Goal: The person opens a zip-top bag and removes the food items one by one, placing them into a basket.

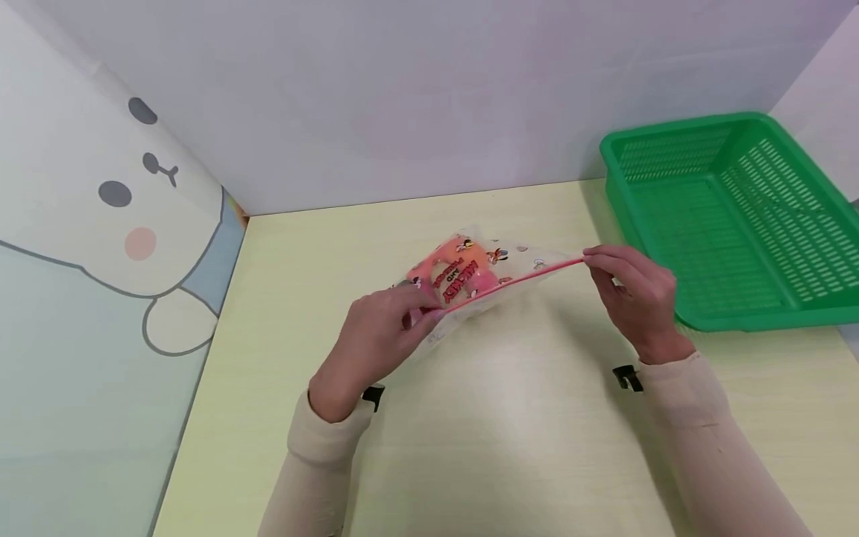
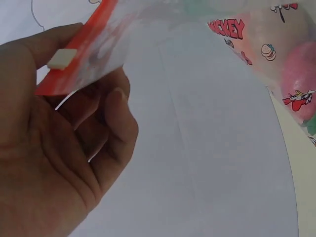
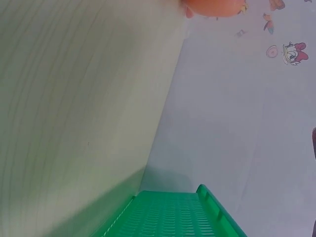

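A clear slider zip bag (image 1: 463, 272) printed with cartoon figures and red lettering is held over the table by both hands. My left hand (image 1: 379, 328) pinches the near left end of its red zip strip (image 1: 513, 284). At that end a small white slider (image 2: 62, 59) shows in the left wrist view, close to the thumb. With thumb and fingertips, my right hand (image 1: 631, 294) pinches the strip's far right end, so the strip is stretched straight between the hands. Rounded orange and pink things (image 2: 300, 69), with some green, lie inside the bag.
A green plastic basket (image 1: 725, 224) with slotted walls stands at the right, close beyond the right hand. The pale wood-grain table (image 1: 496, 418) meets a plain wall (image 1: 403, 97) at the back. A cartoon-printed panel (image 1: 87, 358) borders the left side.
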`<state>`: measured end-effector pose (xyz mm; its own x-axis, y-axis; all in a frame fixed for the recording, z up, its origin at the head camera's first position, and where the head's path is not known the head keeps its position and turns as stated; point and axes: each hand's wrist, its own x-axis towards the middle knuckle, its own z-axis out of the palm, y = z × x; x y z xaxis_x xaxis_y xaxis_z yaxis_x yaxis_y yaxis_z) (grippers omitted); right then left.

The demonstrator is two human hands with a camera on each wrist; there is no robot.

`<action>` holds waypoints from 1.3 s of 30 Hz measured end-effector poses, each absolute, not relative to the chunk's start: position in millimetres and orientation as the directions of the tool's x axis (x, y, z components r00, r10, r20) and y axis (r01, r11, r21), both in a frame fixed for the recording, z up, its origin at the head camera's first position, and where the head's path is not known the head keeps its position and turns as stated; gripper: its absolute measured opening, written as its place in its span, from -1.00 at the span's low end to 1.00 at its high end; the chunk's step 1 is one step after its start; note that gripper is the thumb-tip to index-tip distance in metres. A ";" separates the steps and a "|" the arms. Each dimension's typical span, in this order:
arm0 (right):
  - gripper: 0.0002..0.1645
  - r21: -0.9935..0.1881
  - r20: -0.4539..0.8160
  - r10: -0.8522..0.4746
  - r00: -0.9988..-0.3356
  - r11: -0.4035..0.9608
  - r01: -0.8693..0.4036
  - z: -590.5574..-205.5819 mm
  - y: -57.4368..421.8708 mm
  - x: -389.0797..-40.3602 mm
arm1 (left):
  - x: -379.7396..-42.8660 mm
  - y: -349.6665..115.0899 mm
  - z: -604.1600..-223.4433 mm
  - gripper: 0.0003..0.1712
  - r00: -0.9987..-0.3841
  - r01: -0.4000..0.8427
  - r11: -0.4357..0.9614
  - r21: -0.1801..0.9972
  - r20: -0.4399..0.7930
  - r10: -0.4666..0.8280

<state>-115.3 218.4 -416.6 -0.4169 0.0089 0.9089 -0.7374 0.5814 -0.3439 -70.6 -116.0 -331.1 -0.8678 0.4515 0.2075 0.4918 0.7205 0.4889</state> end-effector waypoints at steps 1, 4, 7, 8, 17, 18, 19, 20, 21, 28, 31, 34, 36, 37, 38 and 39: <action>-0.57 -0.340 0.910 0.007 -0.415 0.587 -0.734 -415.9 218.3 -114.9 | -70.5 -115.9 -330.8 -0.95 -0.866 0.493 0.714 0.497 0.203 0.457; -0.57 -0.334 0.910 0.003 -0.415 0.600 -0.727 -414.3 218.5 -113.9 | -70.3 -116.1 -331.0 -0.95 -0.862 0.494 0.699 0.517 0.188 0.470; -0.60 -0.335 0.909 0.003 -0.417 0.601 -0.725 -414.4 218.9 -113.4 | -70.0 -116.0 -332.2 -0.94 -0.863 0.487 0.690 0.536 0.171 0.476; -0.60 -0.335 0.908 0.001 -0.419 0.601 -0.725 -414.8 219.4 -113.4 | -69.8 -116.2 -332.5 -0.94 -0.863 0.484 0.687 0.543 0.164 0.478; -0.86 -0.341 0.902 -0.011 -0.432 0.594 -0.729 -417.3 223.7 -113.3 | -65.5 -119.3 -327.6 -0.92 -0.859 0.450 0.671 0.589 0.082 0.505; -0.89 -0.342 0.902 -0.010 -0.432 0.594 -0.728 -417.2 223.8 -113.2 | -64.8 -119.4 -326.9 -0.92 -0.857 0.447 0.670 0.592 0.070 0.510; -0.91 -0.343 0.902 -0.009 -0.432 0.595 -0.727 -417.2 223.9 -113.1 | -64.1 -119.4 -326.7 -0.92 -0.855 0.445 0.670 0.594 0.062 0.514; -0.94 -0.343 0.902 -0.007 -0.431 0.595 -0.727 -417.1 223.9 -112.9 | -63.2 -119.0 -326.0 -0.91 -0.853 0.444 0.669 0.596 0.053 0.519; -0.93 -0.343 0.903 -0.005 -0.430 0.594 -0.727 -416.9 223.8 -112.7 | -62.5 -118.8 -326.1 -0.90 -0.849 0.445 0.666 0.599 0.047 0.526; -0.68 -0.342 0.901 -0.008 -0.433 0.600 -0.723 -414.2 222.3 -111.1 | -59.1 -114.6 -327.0 -0.82 -0.835 0.467 0.661 0.587 0.048 0.548; -0.59 -0.346 0.900 -0.006 -0.436 0.599 -0.722 -413.1 221.4 -110.5 | -58.0 -112.3 -327.4 -0.77 -0.839 0.459 0.677 0.575 0.030 0.543; -0.59 -0.349 0.899 -0.005 -0.438 0.597 -0.723 -412.6 221.2 -110.2 | -57.4 -110.6 -329.2 -0.77 -0.836 0.469 0.681 0.563 0.034 0.547; -0.58 -0.348 0.899 -0.006 -0.438 0.598 -0.722 -412.6 221.4 -110.2 | -57.2 -110.1 -330.4 -0.82 -0.832 0.482 0.675 0.558 0.050 0.553; -0.58 -0.348 0.898 -0.008 -0.439 0.598 -0.722 -412.7 221.7 -110.3 | -57.2 -110.0 -330.8 -0.84 -0.830 0.487 0.671 0.559 0.057 0.555; -0.58 -0.347 0.898 -0.009 -0.439 0.599 -0.722 -412.9 221.9 -110.4 | -57.2 -109.8 -330.9 -0.86 -0.829 0.488 0.667 0.563 0.058 0.557; -0.59 -0.346 0.899 -0.009 -0.439 0.600 -0.721 -413.1 221.9 -110.5 | -57.2 -109.7 -330.6 -0.86 -0.829 0.486 0.665 0.568 0.057 0.557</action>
